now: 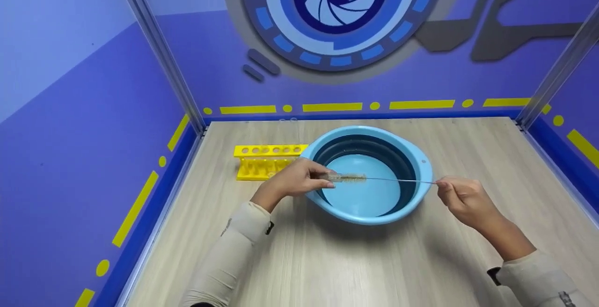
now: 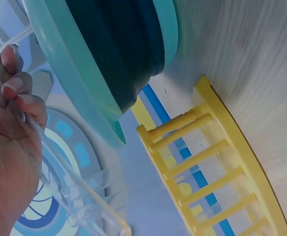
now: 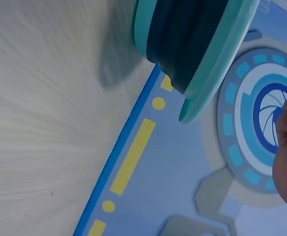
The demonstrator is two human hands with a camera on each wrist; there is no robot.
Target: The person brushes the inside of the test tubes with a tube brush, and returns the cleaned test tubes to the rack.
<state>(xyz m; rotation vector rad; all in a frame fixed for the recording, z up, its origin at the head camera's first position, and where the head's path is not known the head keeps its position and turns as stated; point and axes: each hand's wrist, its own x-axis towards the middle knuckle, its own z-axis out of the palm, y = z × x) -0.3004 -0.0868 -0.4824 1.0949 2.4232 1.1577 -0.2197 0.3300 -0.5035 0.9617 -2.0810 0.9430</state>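
Note:
In the head view my left hand (image 1: 299, 176) grips a clear glass test tube (image 2: 59, 152) over the left part of the blue basin (image 1: 423, 176). A test tube brush (image 1: 353, 178) with tan bristles lies level above the basin. Its bristles are at the tube's end by my left fingers; how far they sit inside the glass is hard to tell. My right hand (image 1: 468, 201) pinches the far end of the brush's thin wire handle (image 1: 393, 180), just past the basin's right rim. Only part of that hand shows in the right wrist view.
A yellow test tube rack (image 1: 271, 150) stands left of the basin, partly behind my left hand. Faint clear tubes (image 1: 289, 131) rise at its back right. Blue panel walls enclose the wooden table (image 1: 299, 260) at the back and sides.

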